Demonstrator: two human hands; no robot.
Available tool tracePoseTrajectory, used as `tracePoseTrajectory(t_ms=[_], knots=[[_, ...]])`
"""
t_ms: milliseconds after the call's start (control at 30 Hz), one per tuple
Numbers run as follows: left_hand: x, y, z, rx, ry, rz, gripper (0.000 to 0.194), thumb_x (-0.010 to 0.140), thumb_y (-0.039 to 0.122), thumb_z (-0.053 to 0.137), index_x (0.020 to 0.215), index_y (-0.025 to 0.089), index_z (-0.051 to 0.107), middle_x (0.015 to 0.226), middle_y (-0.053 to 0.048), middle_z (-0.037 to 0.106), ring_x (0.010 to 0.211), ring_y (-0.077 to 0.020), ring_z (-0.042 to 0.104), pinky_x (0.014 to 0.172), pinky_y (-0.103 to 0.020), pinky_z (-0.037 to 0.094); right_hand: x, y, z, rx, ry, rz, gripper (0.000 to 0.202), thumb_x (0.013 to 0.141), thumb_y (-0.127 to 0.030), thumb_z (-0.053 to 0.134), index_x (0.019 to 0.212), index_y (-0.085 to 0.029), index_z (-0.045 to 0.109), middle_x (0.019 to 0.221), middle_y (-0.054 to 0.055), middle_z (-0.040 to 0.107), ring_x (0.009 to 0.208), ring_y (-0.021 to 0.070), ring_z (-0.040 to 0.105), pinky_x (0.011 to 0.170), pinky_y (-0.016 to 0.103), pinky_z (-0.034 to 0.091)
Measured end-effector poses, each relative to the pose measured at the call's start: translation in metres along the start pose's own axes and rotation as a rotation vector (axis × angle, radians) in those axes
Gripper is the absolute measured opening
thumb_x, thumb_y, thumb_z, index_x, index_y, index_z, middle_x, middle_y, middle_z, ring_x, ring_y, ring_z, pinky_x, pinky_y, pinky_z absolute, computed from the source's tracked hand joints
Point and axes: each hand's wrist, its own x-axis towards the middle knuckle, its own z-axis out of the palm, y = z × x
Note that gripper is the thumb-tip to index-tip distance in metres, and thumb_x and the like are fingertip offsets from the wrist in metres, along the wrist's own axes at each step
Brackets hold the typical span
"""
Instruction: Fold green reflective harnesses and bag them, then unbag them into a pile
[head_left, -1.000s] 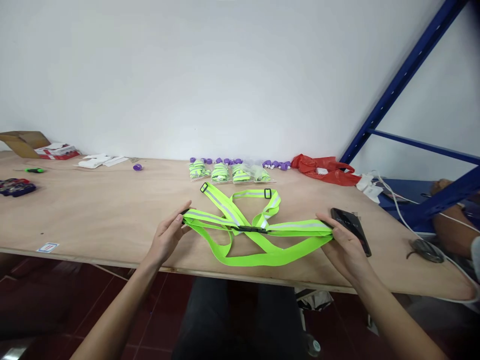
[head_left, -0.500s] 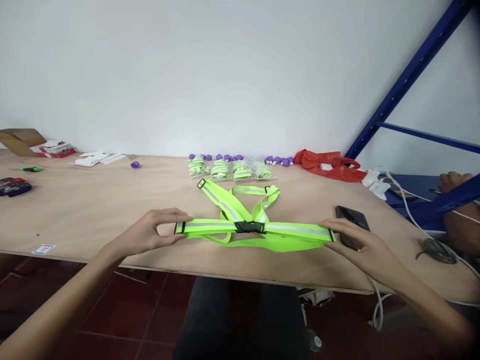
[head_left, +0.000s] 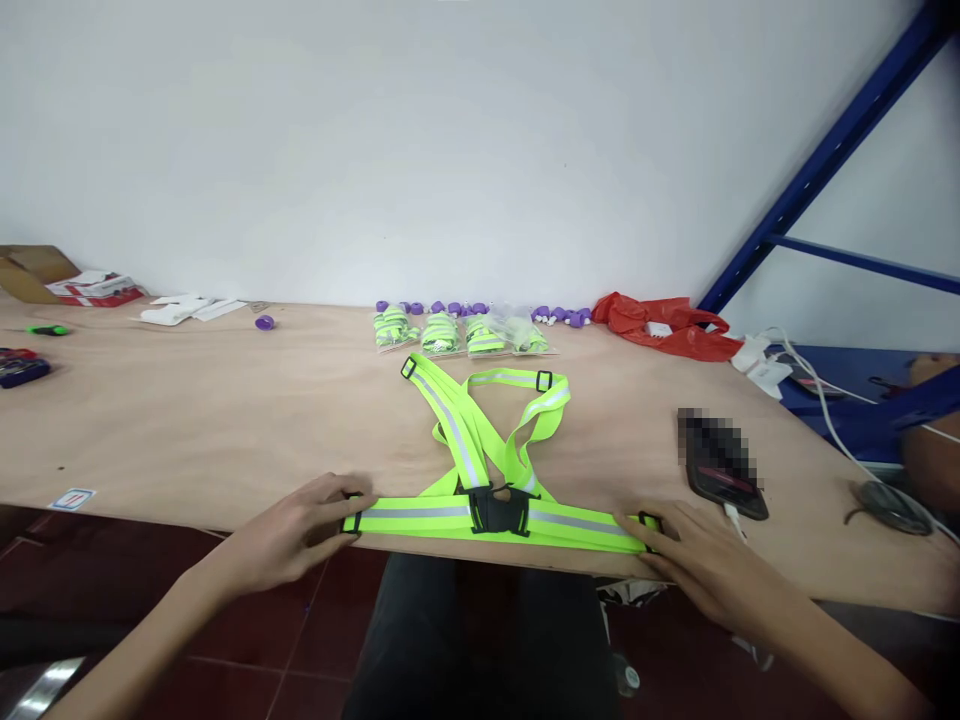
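A neon-yellow reflective vest (head_left: pixel 450 415) made of straps with silver stripes lies on the table in front of me. Its waist belt runs along the table's front edge, with a black side-release buckle (head_left: pixel 499 510), fastened, at the middle. My left hand (head_left: pixel 296 530) pinches the belt's left end at a black slider. At the right end, my right hand (head_left: pixel 694 555) has its fingers over the belt beside another black slider. The shoulder straps spread away behind the buckle, crossing each other, with black sliders (head_left: pixel 544 381) on them.
Bagged reflective vests (head_left: pixel 440 333) line up at the back, with several purple items (head_left: pixel 455 309) behind them. A red plastic bag (head_left: pixel 667 325) lies at back right. A phone (head_left: pixel 724 465) on a cable is near my right hand. Another person's arm (head_left: pixel 930 445) shows at far right.
Both hands have brought the waist belt down and nearer to me, onto the table's front edge. The shoulder straps now lie more stretched out behind it. The phone's screen has lit up.
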Motion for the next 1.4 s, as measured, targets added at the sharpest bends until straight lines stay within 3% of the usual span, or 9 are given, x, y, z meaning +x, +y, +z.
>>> tracePoseTrajectory(t_ms=[133, 267, 367, 433, 567, 667, 833, 1167, 1400], knots=[[0.000, 0.010, 0.000, 0.139, 0.035, 0.039, 0.047, 0.099, 0.031, 0.051, 0.146, 0.037, 0.048, 0.147, -0.004, 0.052, 0.136, -0.0286, 0.048, 0.112, -0.049, 0.042, -0.002, -0.005, -0.001, 0.065, -0.033, 0.088, 0.037, 0.096, -0.044, 0.051, 0.131, -0.040, 0.064, 0.120, 0.009, 0.069, 0.101, 0.0275, 0.069, 0.078, 0.040, 0.057], [0.018, 0.046, 0.006, 0.260, 0.153, 0.085, 0.064, 0.098, 0.039, 0.055, 0.156, 0.032, 0.029, 0.157, -0.005, 0.041, 0.143, -0.0312, 0.038, 0.117, -0.060, 0.028, 0.018, 0.007, -0.008, 0.269, -0.002, 0.301, 0.041, 0.096, -0.051, 0.048, 0.126, -0.032, 0.067, 0.126, 0.010, 0.066, 0.108, 0.0262, 0.067, 0.087, 0.036, 0.057], [0.043, 0.090, 0.031, 0.275, 0.271, 0.154, 0.058, 0.101, 0.034, 0.049, 0.156, 0.029, 0.030, 0.161, -0.005, 0.033, 0.148, -0.0295, 0.029, 0.120, -0.061, 0.022, 0.061, 0.030, -0.012, 0.351, 0.090, 0.455, 0.041, 0.097, -0.050, 0.045, 0.115, -0.024, 0.071, 0.118, 0.011, 0.068, 0.092, 0.0226, 0.069, 0.079, 0.033, 0.058], [0.061, 0.118, 0.055, 0.256, 0.239, 0.151, 0.061, 0.100, 0.038, 0.050, 0.156, 0.026, 0.030, 0.164, -0.008, 0.025, 0.150, -0.0318, 0.024, 0.118, -0.064, 0.024, 0.101, 0.048, -0.014, 0.311, 0.160, 0.502, 0.037, 0.096, -0.045, 0.047, 0.108, -0.020, 0.071, 0.110, 0.011, 0.069, 0.087, 0.0215, 0.069, 0.078, 0.033, 0.056], [0.084, 0.145, 0.093, 0.208, 0.188, 0.060, 0.069, 0.097, 0.043, 0.054, 0.157, 0.023, 0.027, 0.164, -0.015, 0.018, 0.150, -0.0381, 0.022, 0.112, -0.070, 0.028, 0.183, 0.070, -0.006, 0.210, 0.092, 0.497, 0.030, 0.095, -0.030, 0.052, 0.116, -0.018, 0.068, 0.124, 0.012, 0.066, 0.105, 0.0239, 0.065, 0.091, 0.034, 0.050], [0.087, 0.146, 0.104, 0.213, 0.190, 0.063, 0.068, 0.097, 0.043, 0.055, 0.156, 0.024, 0.028, 0.164, -0.016, 0.020, 0.149, -0.0380, 0.025, 0.112, -0.070, 0.027, 0.229, 0.074, 0.008, 0.216, -0.016, 0.501, 0.024, 0.086, -0.026, 0.067, 0.110, -0.019, 0.071, 0.121, 0.012, 0.068, 0.114, 0.0265, 0.062, 0.095, 0.035, 0.048], [0.085, 0.141, 0.107, 0.233, 0.198, 0.090, 0.070, 0.094, 0.039, 0.059, 0.156, 0.025, 0.030, 0.162, -0.015, 0.026, 0.147, -0.0370, 0.030, 0.112, -0.068, 0.030, 0.261, 0.082, 0.020, 0.309, -0.145, 0.575, 0.020, 0.092, -0.035, 0.066, 0.092, -0.015, 0.069, 0.096, 0.005, 0.071, 0.090, 0.0172, 0.067, 0.086, 0.038, 0.054], [0.082, 0.126, 0.128, 0.241, 0.268, 0.179, 0.072, 0.098, 0.054, 0.047, 0.159, 0.028, 0.019, 0.164, -0.011, 0.023, 0.149, -0.0319, 0.027, 0.117, -0.061, 0.024, 0.274, 0.125, -0.010, 0.741, 0.196, 0.857, 0.015, 0.090, -0.028, 0.068, 0.091, -0.014, 0.064, 0.075, 0.002, 0.070, 0.059, 0.0108, 0.064, 0.055, 0.023, 0.055], [0.085, 0.127, 0.131, 0.249, 0.305, 0.172, 0.070, 0.097, 0.056, 0.048, 0.158, 0.028, 0.026, 0.161, -0.011, 0.032, 0.145, -0.0320, 0.035, 0.116, -0.059, 0.028, 0.271, 0.114, 0.013, 0.894, 0.182, 0.969, 0.020, 0.093, -0.032, 0.065, 0.088, -0.013, 0.062, 0.069, -0.003, 0.063, 0.054, 0.0081, 0.059, 0.052, 0.021, 0.053]])
